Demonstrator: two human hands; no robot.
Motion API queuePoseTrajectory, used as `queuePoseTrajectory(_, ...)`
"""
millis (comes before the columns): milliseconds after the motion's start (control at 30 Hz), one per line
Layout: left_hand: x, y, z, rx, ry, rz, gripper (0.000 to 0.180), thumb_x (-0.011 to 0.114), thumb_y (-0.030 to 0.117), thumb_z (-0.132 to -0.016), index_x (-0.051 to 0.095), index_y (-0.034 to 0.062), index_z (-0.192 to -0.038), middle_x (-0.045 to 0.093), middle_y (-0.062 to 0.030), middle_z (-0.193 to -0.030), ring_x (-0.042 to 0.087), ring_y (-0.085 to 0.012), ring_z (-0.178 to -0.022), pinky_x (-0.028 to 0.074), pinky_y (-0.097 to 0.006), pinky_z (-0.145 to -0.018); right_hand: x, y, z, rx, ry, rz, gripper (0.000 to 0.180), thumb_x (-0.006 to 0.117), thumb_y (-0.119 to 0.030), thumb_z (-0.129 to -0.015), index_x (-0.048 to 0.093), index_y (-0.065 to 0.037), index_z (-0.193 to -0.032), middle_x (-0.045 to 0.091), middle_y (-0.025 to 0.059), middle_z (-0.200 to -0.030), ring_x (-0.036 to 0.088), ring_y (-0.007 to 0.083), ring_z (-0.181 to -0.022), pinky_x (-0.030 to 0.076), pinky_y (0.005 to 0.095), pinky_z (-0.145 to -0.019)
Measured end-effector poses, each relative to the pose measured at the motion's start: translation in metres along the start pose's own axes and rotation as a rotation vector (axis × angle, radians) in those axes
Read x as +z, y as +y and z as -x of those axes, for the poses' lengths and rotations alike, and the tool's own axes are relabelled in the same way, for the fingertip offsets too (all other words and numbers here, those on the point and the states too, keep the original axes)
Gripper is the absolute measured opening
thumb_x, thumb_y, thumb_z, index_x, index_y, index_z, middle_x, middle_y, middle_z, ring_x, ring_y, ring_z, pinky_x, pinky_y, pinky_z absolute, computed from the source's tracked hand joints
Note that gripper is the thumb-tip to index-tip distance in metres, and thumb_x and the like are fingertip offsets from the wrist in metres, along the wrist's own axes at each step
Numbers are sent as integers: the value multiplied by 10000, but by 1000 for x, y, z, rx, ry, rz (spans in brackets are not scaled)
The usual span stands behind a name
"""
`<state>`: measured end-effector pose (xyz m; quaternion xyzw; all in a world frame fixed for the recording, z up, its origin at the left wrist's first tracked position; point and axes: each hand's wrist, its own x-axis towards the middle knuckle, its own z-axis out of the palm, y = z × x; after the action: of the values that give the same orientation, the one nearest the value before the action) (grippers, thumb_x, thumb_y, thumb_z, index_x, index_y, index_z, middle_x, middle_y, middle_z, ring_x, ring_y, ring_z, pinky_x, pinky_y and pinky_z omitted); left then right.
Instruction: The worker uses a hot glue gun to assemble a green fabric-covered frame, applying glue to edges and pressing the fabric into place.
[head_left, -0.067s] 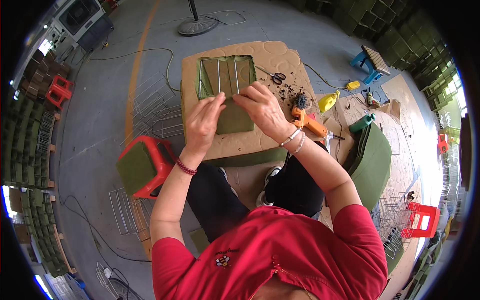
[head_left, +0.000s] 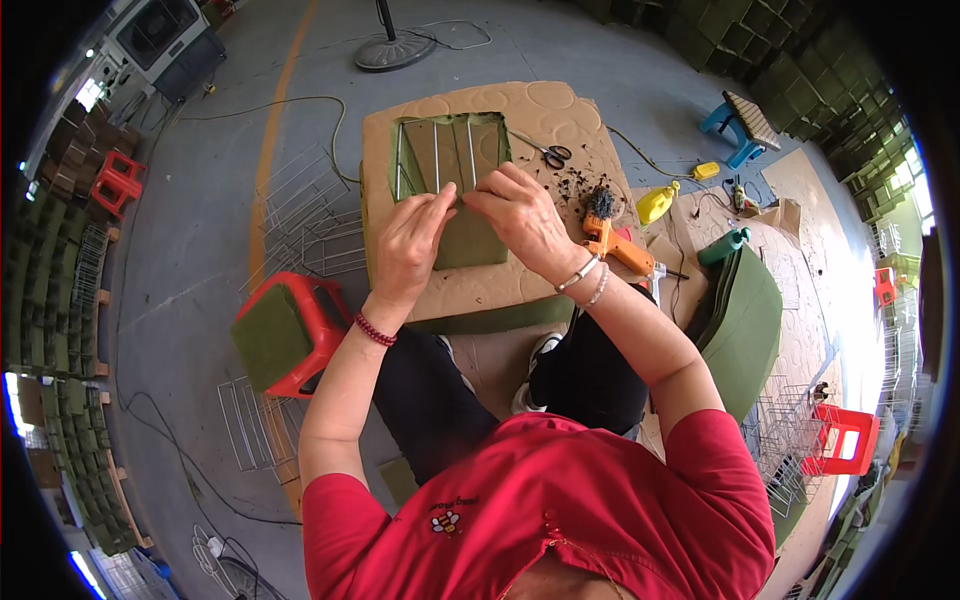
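Both hands, left hand point(head_left: 412, 238) and right hand point(head_left: 518, 212), pinch the green felt sheet point(head_left: 465, 235) at the wire frame point(head_left: 440, 155), which lies straight ahead, long axis running away on the tabletop point(head_left: 540, 105).

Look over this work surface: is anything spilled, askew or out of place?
Yes. Dark crumbs lie scattered over the cardboard board between the scissors and the orange glue gun. The left hand and right hand press on green felt.

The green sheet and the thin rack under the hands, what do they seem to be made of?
The green sheet looks like felt or a similar fabric: matt, soft, no shine. The rack looks like light-coloured metal wire: thin, straight, pale rods. Both hands rest on them.
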<state>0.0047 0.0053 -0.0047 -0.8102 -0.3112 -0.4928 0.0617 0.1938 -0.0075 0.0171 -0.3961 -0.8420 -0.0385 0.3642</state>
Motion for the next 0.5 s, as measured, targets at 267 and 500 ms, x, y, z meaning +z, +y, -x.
queuePoseTrajectory(267,-27,-8,-50,-144,-443,154,398,711,-57,-755,641,-6,-1143,695,-137,-876,690,-274,-795,538,-364,-678,-3,15,-40,65,-291,-180,94,690,-75,-752,707,-12,-821,653,139,-775,624,323,-769,499,391,-738)
queuePoseTrajectory(500,-24,-4,-62,-291,-461,278,367,702,-20,-800,635,-23,-1161,722,-151,-888,708,-262,-811,540,-335,-713,-29,43,-59,354,-663,-417,162,720,-154,-810,751,-28,-907,701,133,-754,661,197,-671,510,326,-645)
